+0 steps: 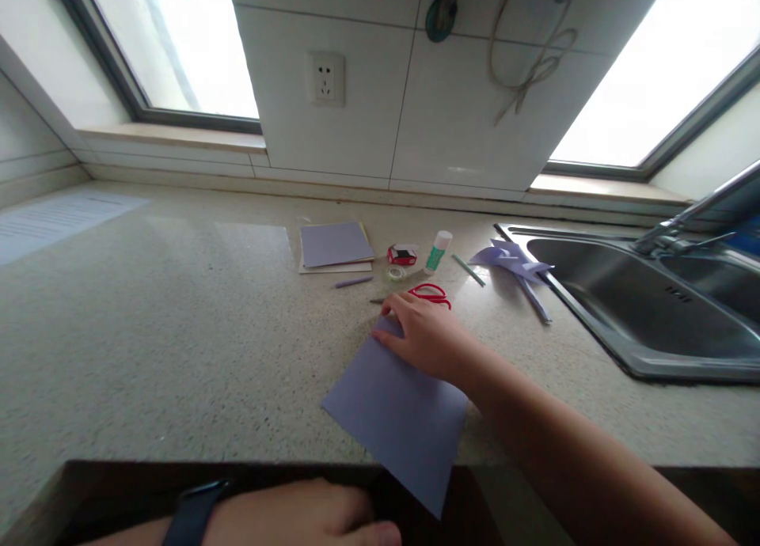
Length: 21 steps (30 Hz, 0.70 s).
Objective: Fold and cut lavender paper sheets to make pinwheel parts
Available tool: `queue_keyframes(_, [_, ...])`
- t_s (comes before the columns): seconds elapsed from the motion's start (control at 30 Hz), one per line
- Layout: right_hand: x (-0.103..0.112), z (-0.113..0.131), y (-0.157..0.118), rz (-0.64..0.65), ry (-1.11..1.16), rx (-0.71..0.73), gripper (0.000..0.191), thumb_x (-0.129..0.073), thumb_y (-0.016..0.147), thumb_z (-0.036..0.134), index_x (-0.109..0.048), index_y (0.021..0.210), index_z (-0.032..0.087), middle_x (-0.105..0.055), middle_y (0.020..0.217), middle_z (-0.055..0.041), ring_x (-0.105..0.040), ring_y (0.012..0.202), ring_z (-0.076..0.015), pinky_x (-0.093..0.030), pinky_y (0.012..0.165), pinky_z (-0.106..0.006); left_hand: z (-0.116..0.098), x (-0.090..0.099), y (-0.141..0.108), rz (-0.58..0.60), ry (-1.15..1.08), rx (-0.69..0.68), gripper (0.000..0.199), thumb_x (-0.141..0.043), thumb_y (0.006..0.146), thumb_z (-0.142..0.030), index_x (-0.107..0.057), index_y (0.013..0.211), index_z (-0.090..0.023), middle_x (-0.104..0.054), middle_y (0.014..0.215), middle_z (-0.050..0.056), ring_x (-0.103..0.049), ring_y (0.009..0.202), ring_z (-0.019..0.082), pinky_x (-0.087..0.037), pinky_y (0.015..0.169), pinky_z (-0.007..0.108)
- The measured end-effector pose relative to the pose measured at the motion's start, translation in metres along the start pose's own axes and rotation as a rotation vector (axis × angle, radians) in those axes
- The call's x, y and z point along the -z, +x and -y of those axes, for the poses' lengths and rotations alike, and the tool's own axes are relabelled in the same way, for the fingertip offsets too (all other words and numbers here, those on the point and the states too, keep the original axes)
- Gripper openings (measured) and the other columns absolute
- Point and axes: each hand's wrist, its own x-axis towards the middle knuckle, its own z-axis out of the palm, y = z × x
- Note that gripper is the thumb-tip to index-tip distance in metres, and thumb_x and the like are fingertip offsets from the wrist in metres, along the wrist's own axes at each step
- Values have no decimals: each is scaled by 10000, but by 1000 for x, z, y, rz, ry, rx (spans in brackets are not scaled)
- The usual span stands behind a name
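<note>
A square sheet of lilac paper (404, 411) lies at an angle on the counter, one corner hanging past the front edge. My right hand (424, 332) is closed at its far corner, thumb on top of the sheet. Just beyond those fingers lie scissors (436, 294) with red handles, partly covered by the hand. Low in the view, in front of the counter edge, is my left hand (321, 514). It is apart from the sheet; the thumb shows, but the other fingers are hidden or cut off, so its grip cannot be made out.
Behind stand a glue stick (438, 252), a small red box (402, 254), a tape roll (395, 274) and a paper stack (336, 245). A purple stick (354, 282) and a green stick (469, 270) lie nearby. A lilac paper pinwheel (511, 259) touches the sink rim (594, 340).
</note>
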Motion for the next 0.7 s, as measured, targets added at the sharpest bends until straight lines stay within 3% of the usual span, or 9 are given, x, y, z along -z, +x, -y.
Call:
queue_keyframes(0.13, [-2, -6, 2, -3, 103, 45, 326, -630, 881, 425, -612, 1096, 181, -698, 939, -69, -615, 772, -192, -352, 639, -288, 11, -11, 12, 11, -80, 181, 575, -528, 871, -699, -717, 1089, -201, -714, 906, 62, -570, 698, 164, -406, 620, 249])
queue_keyframes(0.27, [0, -12, 6, 24, 172, 89, 225, -622, 891, 370, -630, 1008, 178, -670, 822, -31, -558, 680, -140, -326, 611, -267, 22, -18, 16, -43, -276, 275, 745, -500, 811, -796, -705, 1109, -145, -723, 968, 117, -545, 633, 132, -342, 565, 222])
queue_keyframes(0.37, [5, -12, 6, 64, 194, 155, 187, -631, 887, 340, -647, 983, 182, -656, 797, -15, -549, 687, -134, -329, 618, -257, 21, -20, 16, -89, -375, 295, 673, -587, 797, -734, -704, 1086, -138, -728, 981, 122, -569, 621, 118, -346, 553, 210])
queue_keyframes(0.5, [12, -9, 3, 130, 254, 226, 186, -652, 880, 328, -672, 997, 185, -666, 855, -23, -563, 724, -132, -354, 643, -248, 7, -20, 12, -121, -403, 241, 572, -719, 763, -528, -639, 1216, -187, -715, 1100, 106, -670, 727, 138, -429, 589, 199])
queue_keyframes(0.7, [17, -6, 1, 175, 348, 177, 216, -644, 892, 344, -677, 1041, 190, -680, 865, -25, -593, 743, -137, -401, 656, -246, -4, -16, 8, -316, -414, 43, 444, -621, 854, -454, -610, 1216, -196, -603, 1314, 132, -674, 975, 227, -575, 680, 284])
